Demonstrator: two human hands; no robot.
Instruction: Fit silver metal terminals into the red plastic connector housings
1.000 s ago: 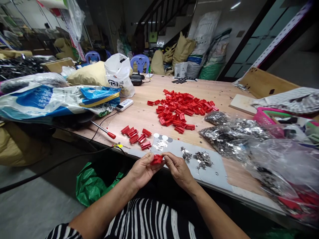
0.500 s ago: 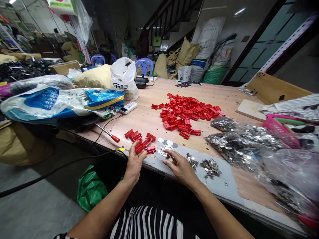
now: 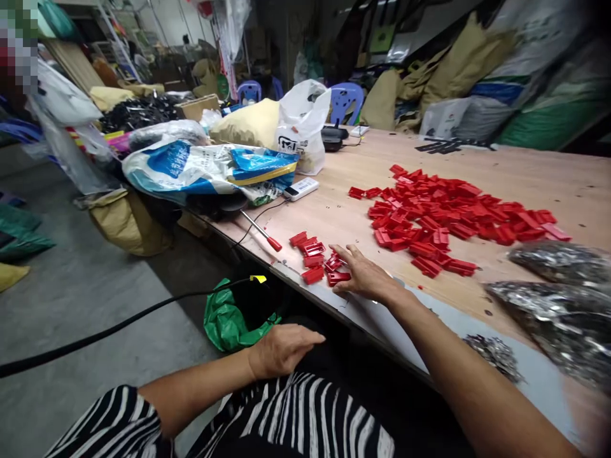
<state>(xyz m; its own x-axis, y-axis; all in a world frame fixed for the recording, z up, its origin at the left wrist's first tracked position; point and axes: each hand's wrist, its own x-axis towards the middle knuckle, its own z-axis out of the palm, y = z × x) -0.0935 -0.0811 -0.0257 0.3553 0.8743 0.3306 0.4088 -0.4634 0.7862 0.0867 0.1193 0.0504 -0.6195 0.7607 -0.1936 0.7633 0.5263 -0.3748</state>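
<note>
My right hand (image 3: pixel 363 275) lies flat on the wooden table (image 3: pixel 525 178) with its fingers spread, the fingertips touching a small cluster of red plastic clips (image 3: pixel 319 257) near the front edge. My left hand (image 3: pixel 281 346) rests below the table edge on my lap, fingers loosely stretched, holding nothing. A large heap of red clips (image 3: pixel 443 216) lies further back on the table. Small shiny metal pieces (image 3: pixel 494 353) sit on a grey sheet (image 3: pixel 539 375) at the right.
Clear bags of metal parts (image 3: pixel 558 286) lie at the right. A red-handled screwdriver (image 3: pixel 261 233), a white remote (image 3: pixel 300 189), a blue-and-white sack (image 3: pixel 205 166) and a white plastic bag (image 3: pixel 303 124) crowd the table's left. A green bag (image 3: pixel 229 318) and black cable (image 3: pixel 119 327) are on the floor.
The view swung left. My left hand left the small clip cluster and dropped to my lap. My right hand moved from the metal pieces over to the small clip cluster.
</note>
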